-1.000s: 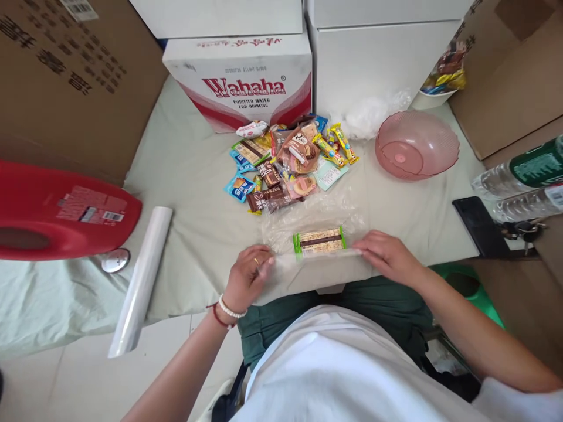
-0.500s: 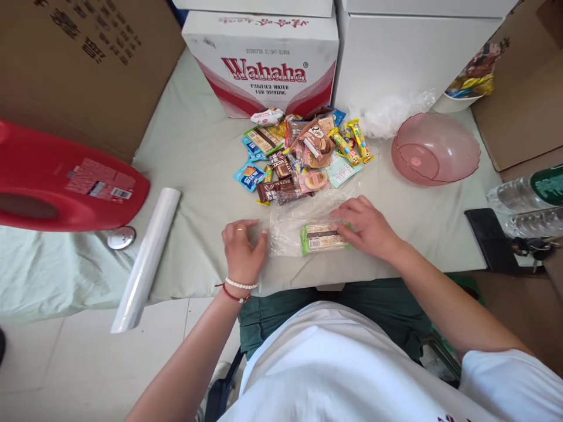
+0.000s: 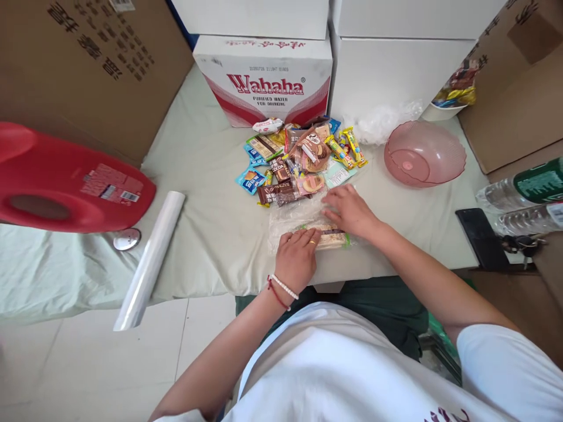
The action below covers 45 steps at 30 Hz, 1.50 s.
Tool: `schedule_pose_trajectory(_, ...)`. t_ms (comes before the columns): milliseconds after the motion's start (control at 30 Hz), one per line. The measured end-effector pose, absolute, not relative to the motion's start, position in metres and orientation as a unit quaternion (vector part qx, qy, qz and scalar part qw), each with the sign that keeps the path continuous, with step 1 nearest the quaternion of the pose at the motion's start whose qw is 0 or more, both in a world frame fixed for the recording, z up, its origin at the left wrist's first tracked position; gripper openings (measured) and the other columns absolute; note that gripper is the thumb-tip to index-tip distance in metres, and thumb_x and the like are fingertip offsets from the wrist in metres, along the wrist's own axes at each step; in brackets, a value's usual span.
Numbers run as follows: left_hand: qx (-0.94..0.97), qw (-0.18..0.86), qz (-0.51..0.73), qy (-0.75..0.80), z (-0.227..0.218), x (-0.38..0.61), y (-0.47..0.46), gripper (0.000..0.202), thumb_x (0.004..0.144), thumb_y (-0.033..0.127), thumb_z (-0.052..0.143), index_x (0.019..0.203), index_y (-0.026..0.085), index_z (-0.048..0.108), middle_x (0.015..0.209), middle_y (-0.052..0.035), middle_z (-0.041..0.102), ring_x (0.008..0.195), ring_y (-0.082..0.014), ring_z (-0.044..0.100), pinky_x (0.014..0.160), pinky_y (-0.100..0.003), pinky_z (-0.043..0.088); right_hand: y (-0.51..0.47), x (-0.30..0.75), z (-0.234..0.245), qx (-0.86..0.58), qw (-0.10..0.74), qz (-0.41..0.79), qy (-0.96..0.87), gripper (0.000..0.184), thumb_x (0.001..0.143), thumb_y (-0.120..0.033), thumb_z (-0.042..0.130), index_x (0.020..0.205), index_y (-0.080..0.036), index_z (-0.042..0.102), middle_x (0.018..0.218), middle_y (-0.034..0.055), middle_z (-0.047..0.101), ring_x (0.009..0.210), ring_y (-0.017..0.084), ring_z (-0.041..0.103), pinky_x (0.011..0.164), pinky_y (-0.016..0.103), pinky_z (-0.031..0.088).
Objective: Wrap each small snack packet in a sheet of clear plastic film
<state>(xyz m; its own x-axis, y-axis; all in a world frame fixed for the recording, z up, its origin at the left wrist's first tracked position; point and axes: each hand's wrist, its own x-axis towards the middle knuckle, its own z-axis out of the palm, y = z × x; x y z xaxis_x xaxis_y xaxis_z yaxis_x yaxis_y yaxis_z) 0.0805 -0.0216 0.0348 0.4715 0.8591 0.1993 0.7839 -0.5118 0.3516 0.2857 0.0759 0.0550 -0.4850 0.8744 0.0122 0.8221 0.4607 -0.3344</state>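
On the table edge in front of me lies a green-and-cream snack pack (image 3: 334,235) on a crumpled piece of clear plastic film (image 3: 281,214). My left hand (image 3: 297,255) rests over the left part of the pack, its fingers bent down onto it and its thumb hidden. My right hand (image 3: 349,211) is just above the right part, its curled fingertips at the film's upper edge. Just beyond sits a pile of wrapped snacks (image 3: 299,158), with brown, blue, yellow and pink wrappers.
To the left lie a roll of clear film (image 3: 152,258), a round metal lid (image 3: 127,239) and a red jug (image 3: 74,181). A pink bowl (image 3: 424,155), a black phone (image 3: 481,237) and plastic bottles (image 3: 519,190) are on the right. A Wahaha box (image 3: 268,82) stands behind.
My left hand has moved right, from beside the film onto the snack pack. My right hand has shifted slightly up and left, off the pack to the film's far edge.
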Motion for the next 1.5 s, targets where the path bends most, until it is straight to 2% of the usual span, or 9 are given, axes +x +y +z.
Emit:
schedule_pose_trajectory(233, 0.869, 0.083, 0.163, 0.460, 0.018, 0.073, -0.016, 0.045, 0.098, 0.013, 0.048, 0.136, 0.022, 0.069, 0.140, -0.0101, 0.071, 0.127, -0.0286, 0.065, 0.098, -0.047, 0.047, 0.112, 0.258, 0.053, -0.564, 0.000, 0.121, -0.817, 0.067, 0.095, -0.062, 0.068, 0.133, -0.007, 0.062, 0.122, 0.0230, 0.069, 0.121, 0.038, 0.055, 0.101, 0.045, 0.043)
schedule_pose_trajectory(467, 0.858, 0.075, 0.183, 0.475, 0.011, 0.077, -0.024, 0.045, 0.099, 0.013, 0.048, 0.139, 0.024, 0.068, 0.142, -0.0081, 0.070, 0.130, -0.0287, 0.064, 0.100, -0.048, 0.044, 0.111, 0.250, 0.054, -0.503, -0.032, 0.181, -0.845, 0.015, 0.100, -0.023, 0.061, 0.108, -0.015, 0.071, 0.105, 0.0119, 0.075, 0.103, 0.026, 0.065, 0.082, 0.031, 0.041)
schedule_pose_trajectory(633, 0.852, 0.077, 0.184, 0.484, 0.011, 0.078, -0.023, 0.043, 0.100, 0.012, 0.048, 0.135, 0.022, 0.069, 0.142, -0.0085, 0.070, 0.129, -0.0287, 0.065, 0.099, -0.049, 0.045, 0.084, 0.259, 0.071, -0.446, 0.051, 0.124, -0.885, 0.024, 0.107, -0.027, 0.049, 0.109, -0.018, 0.071, 0.121, 0.0111, 0.067, 0.095, 0.020, 0.061, 0.070, 0.029, 0.034)
schedule_pose_trajectory(767, 0.849, 0.120, 0.189, 0.478, 0.010, 0.072, -0.020, 0.039, 0.097, 0.012, 0.051, 0.126, 0.023, 0.075, 0.134, -0.0120, 0.074, 0.130, -0.0296, 0.065, 0.105, -0.052, 0.047, 0.039, 0.266, 0.070, -0.344, 0.003, 0.093, -0.934, 0.027, 0.109, -0.023, 0.044, 0.115, -0.022, 0.070, 0.111, 0.0068, 0.067, 0.085, 0.019, 0.058, 0.063, 0.030, 0.027)
schedule_pose_trajectory(967, 0.747, 0.275, 0.352, 0.492, 0.001, 0.033, -0.026, 0.036, 0.095, 0.020, 0.045, 0.109, 0.028, 0.078, 0.117, -0.0055, 0.080, 0.114, -0.0231, 0.073, 0.109, -0.051, 0.053, 0.000, 0.271, 0.037, -0.359, -0.016, 0.129, -0.924, 0.043, 0.105, -0.014, 0.049, 0.146, -0.027, 0.058, 0.113, 0.0074, 0.067, 0.096, 0.021, 0.060, 0.071, 0.029, 0.035)
schedule_pose_trajectory(1133, 0.573, 0.145, 0.414, 0.692, -0.007, 0.007, -0.012, 0.047, 0.104, 0.030, 0.027, 0.112, 0.020, 0.072, 0.116, -0.0121, 0.074, 0.117, -0.0266, 0.067, 0.105, -0.050, 0.054, -0.004, 0.262, 0.034, -0.389, -0.024, 0.133, -0.911, 0.046, 0.105, -0.011, 0.048, 0.148, -0.024, 0.059, 0.112, 0.0105, 0.066, 0.102, 0.024, 0.060, 0.079, 0.032, 0.041)
schedule_pose_trajectory(1300, 0.645, 0.126, 0.278, 0.700, -0.008, 0.020, 0.002, 0.025, 0.084, 0.042, 0.071, 0.097, 0.021, 0.069, 0.137, -0.0164, 0.063, 0.143, -0.0398, 0.047, 0.119, -0.064, 0.039, -0.009, 0.259, 0.042, -0.395, -0.030, 0.122, -0.910, 0.046, 0.107, -0.015, 0.048, 0.151, -0.023, 0.056, 0.111, 0.0113, 0.063, 0.106, 0.025, 0.058, 0.085, 0.034, 0.044)
schedule_pose_trajectory(1400, 0.624, 0.201, 0.280, 0.701, 0.008, 0.033, -0.003, 0.013, 0.080, 0.035, 0.069, 0.083, 0.023, 0.064, 0.111, -0.0101, 0.069, 0.111, -0.0309, 0.065, 0.102, -0.052, 0.053, -0.017, 0.262, 0.041, -0.400, -0.008, 0.119, -0.909, 0.046, 0.107, -0.016, 0.049, 0.152, -0.025, 0.055, 0.115, 0.0115, 0.061, 0.110, 0.026, 0.055, 0.089, 0.036, 0.045)
schedule_pose_trajectory(1500, 0.568, 0.292, 0.337, 0.691, 0.026, 0.051, -0.010, 0.010, 0.081, 0.033, 0.065, 0.081, 0.024, 0.061, 0.083, -0.0005, 0.065, 0.074, -0.0190, 0.063, 0.077, -0.036, 0.056, -0.025, 0.263, 0.040, -0.399, 0.005, 0.119, -0.909, 0.045, 0.106, -0.017, 0.051, 0.149, -0.024, 0.057, 0.116, 0.0127, 0.060, 0.111, 0.028, 0.053, 0.090, 0.040, 0.046)
